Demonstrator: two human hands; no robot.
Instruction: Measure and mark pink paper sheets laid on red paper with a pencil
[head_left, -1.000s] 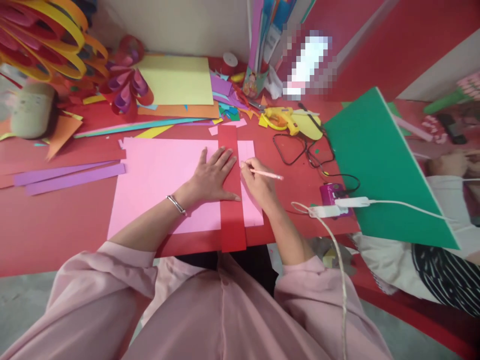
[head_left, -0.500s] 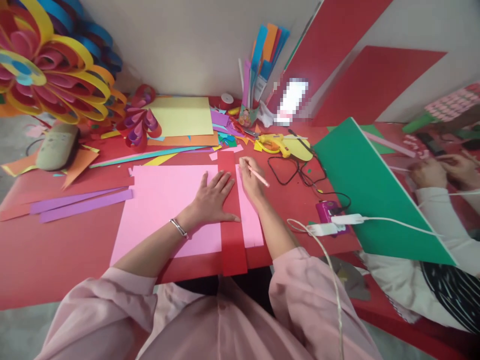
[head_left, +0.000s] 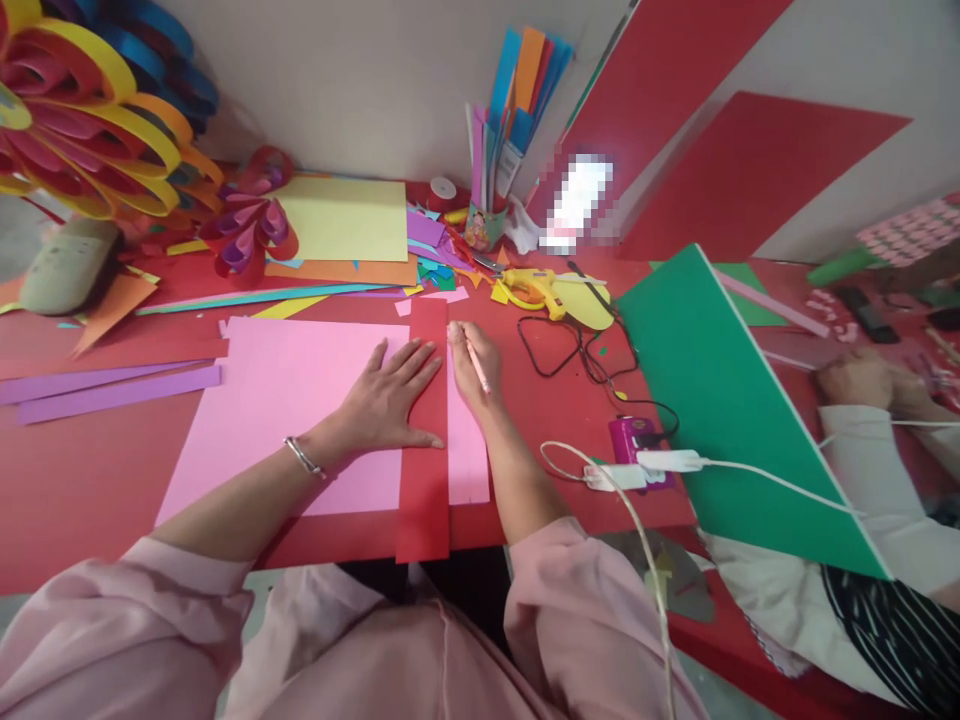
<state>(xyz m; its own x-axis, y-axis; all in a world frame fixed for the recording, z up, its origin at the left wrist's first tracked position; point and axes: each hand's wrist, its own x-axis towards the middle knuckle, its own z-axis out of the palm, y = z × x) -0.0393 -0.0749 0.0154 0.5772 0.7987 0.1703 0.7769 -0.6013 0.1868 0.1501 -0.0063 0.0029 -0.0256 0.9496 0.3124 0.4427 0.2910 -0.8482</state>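
Observation:
A pink sheet point(head_left: 300, 400) lies on the red table, with a long red strip point(head_left: 424, 490) laid across it near its right side. My left hand point(head_left: 382, 400) is flat with fingers spread, pressing on the sheet and the strip. Beside the strip's right edge, my right hand point(head_left: 474, 365) is closed round a pink pencil point(head_left: 478, 368). The pencil's tip is near the top of the sheet. A narrow pink band of the sheet shows between the strip and my right forearm.
Purple strips point(head_left: 120, 393) lie at the left. Behind are a yellow sheet point(head_left: 337, 220), a yellow glue gun point(head_left: 536, 290), paper scraps and a cup point(head_left: 486, 227) of strips. A green board point(head_left: 742, 400), cables and a power adapter point(head_left: 637, 440) sit right, near another person's hands point(head_left: 859, 380).
The view has shifted, so the table things appear further left. Both my hands keep nearly the same places on the paper, and the pencil in my right hand stands steeper.

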